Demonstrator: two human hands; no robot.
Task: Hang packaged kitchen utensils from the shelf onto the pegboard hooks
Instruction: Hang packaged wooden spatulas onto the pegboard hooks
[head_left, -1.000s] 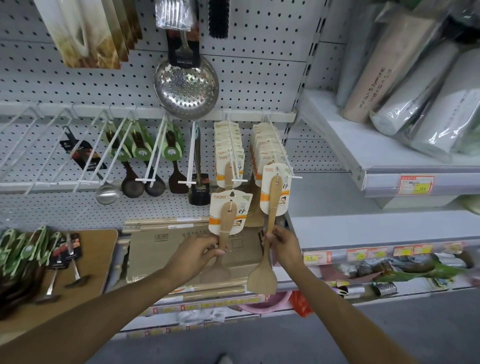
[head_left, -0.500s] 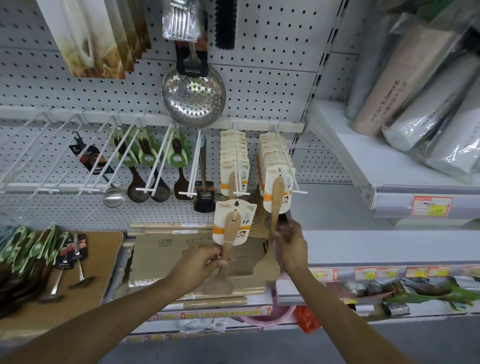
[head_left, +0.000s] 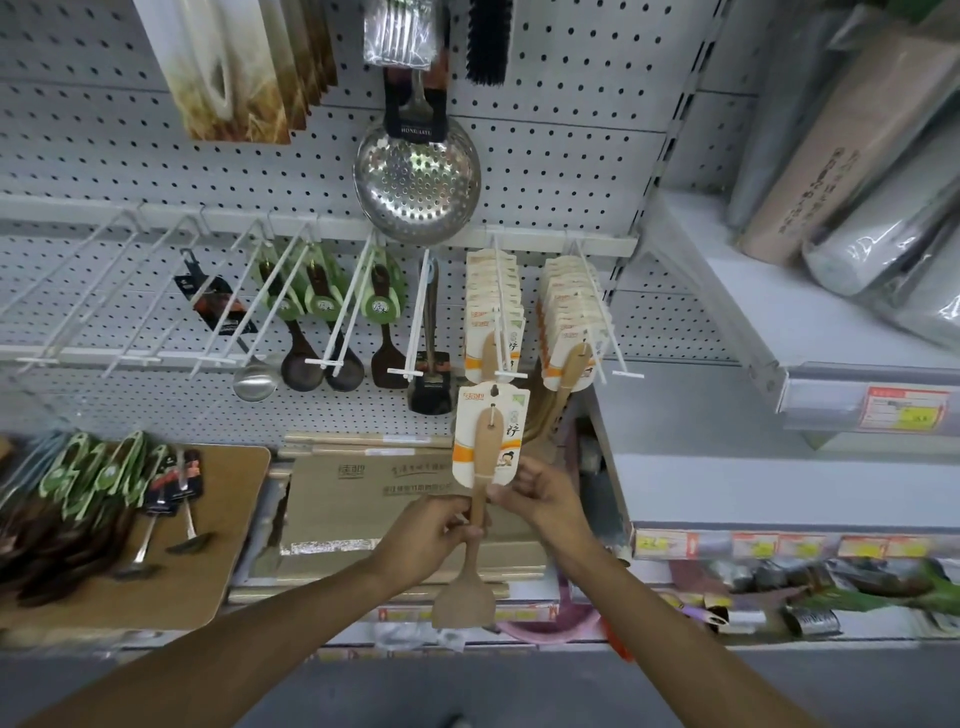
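Since half a second ago the right hand (head_left: 540, 499) has let go of the spatula it was lifting toward the right hook, where that one is now hanging with the row of packs (head_left: 570, 332), and has come across to the spatula (head_left: 478, 499) in the left hand (head_left: 436, 525). That spatula is standing nearly upright between the two hands, its long axis running up and down with a slight lean: the card-backed handle end is pointing up, the broad blade (head_left: 464, 603) is hanging below the wrists. The left hand is pinching the wooden shaft, thumb and fingers curled round it just under the card (head_left: 491, 431). The right hand is gripping from the other side, its fingers curled at the card's lower edge and the shaft. The card's hanging hole is sitting just below the tip of the hook (head_left: 503, 358) straight above the hands, not yet on it; that hook is already carrying a row of the same packs (head_left: 492, 306).

Beyond the hands a cardboard box (head_left: 374, 499) is lying on the shelf. Far to the left of the left hand, packed ladles (head_left: 104, 478) are lying on a wooden board (head_left: 218, 571). High above the hands a steel skimmer (head_left: 415, 182) is hanging on the pegboard (head_left: 571, 156).
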